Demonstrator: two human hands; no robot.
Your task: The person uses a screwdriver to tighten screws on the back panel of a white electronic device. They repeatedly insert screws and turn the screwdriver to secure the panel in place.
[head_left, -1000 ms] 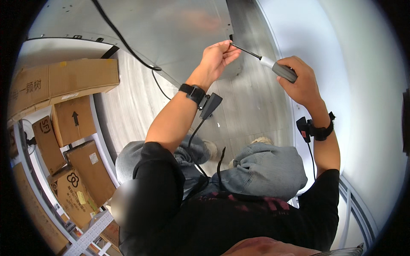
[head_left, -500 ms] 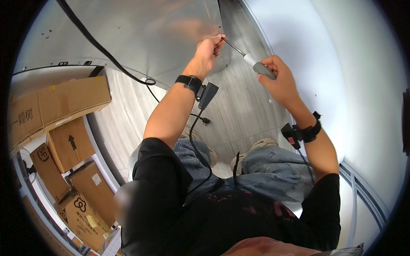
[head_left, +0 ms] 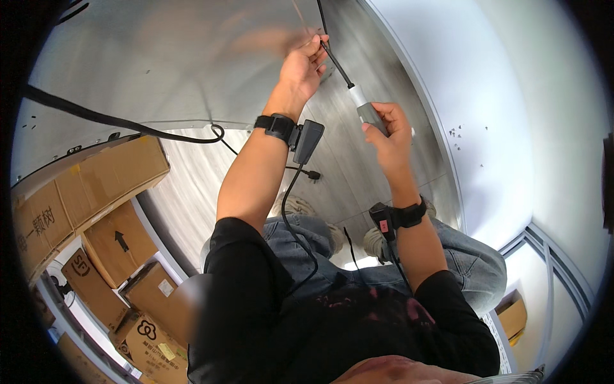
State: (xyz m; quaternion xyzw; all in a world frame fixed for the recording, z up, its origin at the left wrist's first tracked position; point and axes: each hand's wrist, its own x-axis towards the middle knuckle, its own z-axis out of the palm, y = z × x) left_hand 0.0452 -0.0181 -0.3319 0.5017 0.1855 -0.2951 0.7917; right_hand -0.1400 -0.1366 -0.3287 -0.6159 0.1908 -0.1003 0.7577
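Note:
My right hand (head_left: 388, 134) grips the grey handle of a screwdriver (head_left: 363, 109) with a thin black shaft. The shaft slants up and left toward the metal panel (head_left: 166, 70) in front of me. My left hand (head_left: 306, 65) pinches the shaft near its tip, close to the panel's right edge. Both wrists carry black bands with small black devices and cables. My arms are raised and stretched forward.
Several brown cardboard boxes (head_left: 96, 185) sit stacked on a shelf at the left. A thick black cable (head_left: 115, 120) runs across the panel. A white wall (head_left: 511, 115) stands at the right. My knees in blue jeans and shoes (head_left: 294, 208) show below.
Both hands have risen with the screwdriver toward the top of the panel. The shaft has tilted from nearly level to steeply upward.

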